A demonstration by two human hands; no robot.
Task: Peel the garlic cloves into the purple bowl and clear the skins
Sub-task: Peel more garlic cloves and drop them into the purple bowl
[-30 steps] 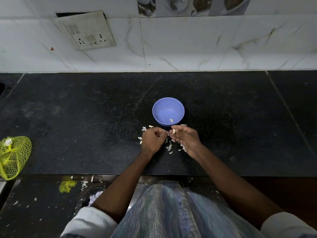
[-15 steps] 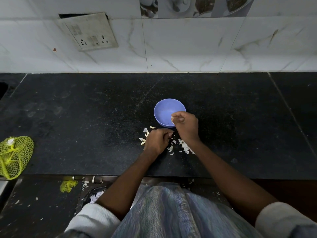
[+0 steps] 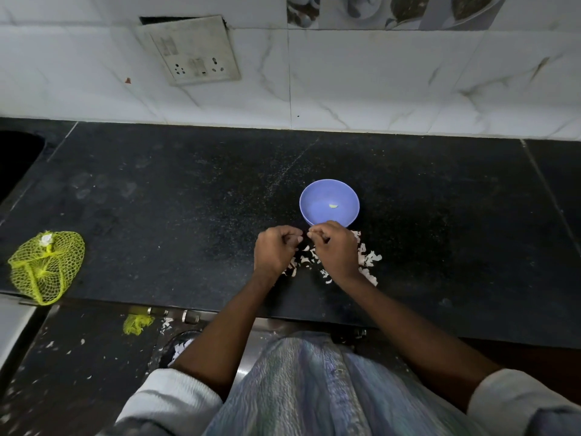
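The purple bowl [image 3: 329, 201] stands on the black counter with one peeled garlic clove [image 3: 332, 206] inside. Just in front of it my left hand [image 3: 276, 250] and my right hand [image 3: 334, 250] meet, fingers curled and fingertips together. They pinch a small garlic clove between them, mostly hidden by the fingers. Loose white garlic skins [image 3: 367, 259] lie scattered on the counter under and to the right of my hands.
A yellow mesh bag [image 3: 45, 265] lies at the counter's left front edge. A dark sink opening [image 3: 15, 158] is at the far left. The tiled wall carries a socket plate [image 3: 191, 51]. Skin scraps and a yellow mesh piece [image 3: 136, 324] lie on the floor below.
My right hand went over the purple bowl half a second ago and has come back down to meet my left hand in front of it. The left hand stayed put.
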